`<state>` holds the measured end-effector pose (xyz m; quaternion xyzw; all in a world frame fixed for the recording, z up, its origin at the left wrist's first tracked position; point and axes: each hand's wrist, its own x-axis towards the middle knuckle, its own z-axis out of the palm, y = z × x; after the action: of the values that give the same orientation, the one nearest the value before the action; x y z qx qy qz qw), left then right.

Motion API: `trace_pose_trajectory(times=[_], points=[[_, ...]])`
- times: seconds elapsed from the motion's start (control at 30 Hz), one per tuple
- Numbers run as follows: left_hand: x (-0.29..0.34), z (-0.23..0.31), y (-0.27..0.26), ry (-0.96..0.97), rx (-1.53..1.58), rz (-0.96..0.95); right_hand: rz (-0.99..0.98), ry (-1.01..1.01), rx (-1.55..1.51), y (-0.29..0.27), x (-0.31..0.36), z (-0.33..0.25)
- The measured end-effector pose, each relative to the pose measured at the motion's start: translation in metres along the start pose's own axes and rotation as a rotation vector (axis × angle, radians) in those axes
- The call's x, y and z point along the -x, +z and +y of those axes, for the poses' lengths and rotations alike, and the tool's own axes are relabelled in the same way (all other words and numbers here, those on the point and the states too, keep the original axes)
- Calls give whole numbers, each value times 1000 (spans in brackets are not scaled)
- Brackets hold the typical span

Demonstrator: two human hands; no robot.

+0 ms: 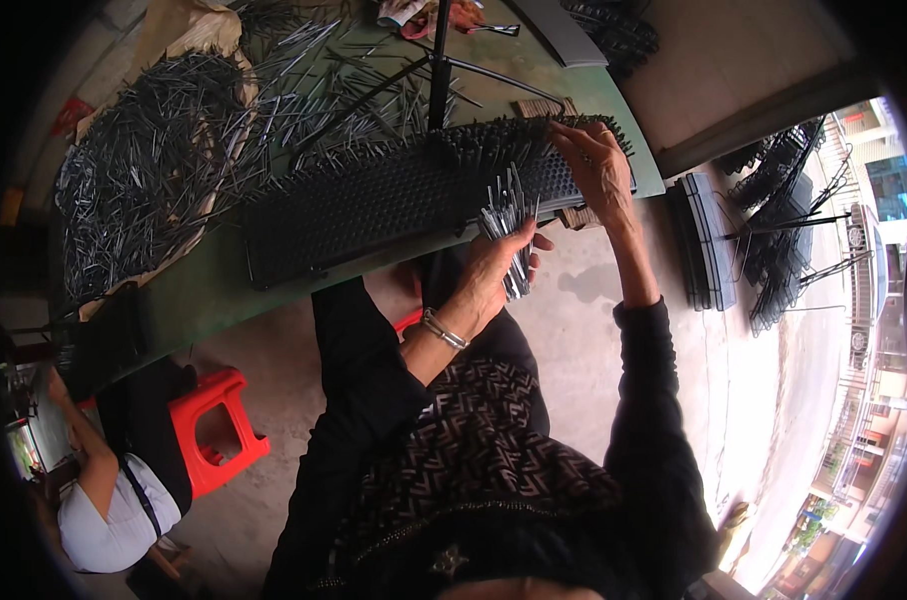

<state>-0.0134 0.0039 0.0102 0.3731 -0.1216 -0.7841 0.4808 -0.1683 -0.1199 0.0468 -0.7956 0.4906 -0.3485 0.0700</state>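
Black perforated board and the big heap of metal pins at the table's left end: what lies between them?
In the head view, loose pins lie scattered over the green table between the black board and the pin heap.

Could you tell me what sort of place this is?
Probably a small open-fronted workshop for hand assembly. A green table holds a heap of metal pins and a black perforated panel; finished panels are stacked on the concrete floor, beside a street.

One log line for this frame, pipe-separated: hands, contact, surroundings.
left hand: grips bundle of metal pins | right hand: fingertips on black perforated panel | green table: loose pin pile
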Motion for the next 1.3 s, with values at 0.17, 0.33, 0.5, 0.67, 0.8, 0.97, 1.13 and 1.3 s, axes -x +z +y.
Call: trace_pose_trajectory(times=[0.17, 0.33, 0.5, 0.67, 0.8, 0.97, 1.13, 1.3], points=[[5, 3, 3, -4, -87, -32, -516, 328, -525, -21, 8, -22], [7, -1, 5, -28, -197, -29, -651, 243, -592, -22, 8, -8], [2, -4, -1, 9, -217, -62, -682, 101, -515, -27, 4, -8], [-3, -4, -2, -17, -209, -100, -235, 296, -611, -38, -6, 4], [-9, -8, -2, -74, -108, -6, 1, 300, -435, -29, -12, 9], [-7, -2, -4, -102, -116, -41, 48, 352, -326, -27, -14, 10], [-6, -5, -3, -81, -128, -6, 26, 263, -325, -27, -16, 15], [-7, -9, -4, -70, -131, -19, -8, 219, -305, -28, -18, 17]])
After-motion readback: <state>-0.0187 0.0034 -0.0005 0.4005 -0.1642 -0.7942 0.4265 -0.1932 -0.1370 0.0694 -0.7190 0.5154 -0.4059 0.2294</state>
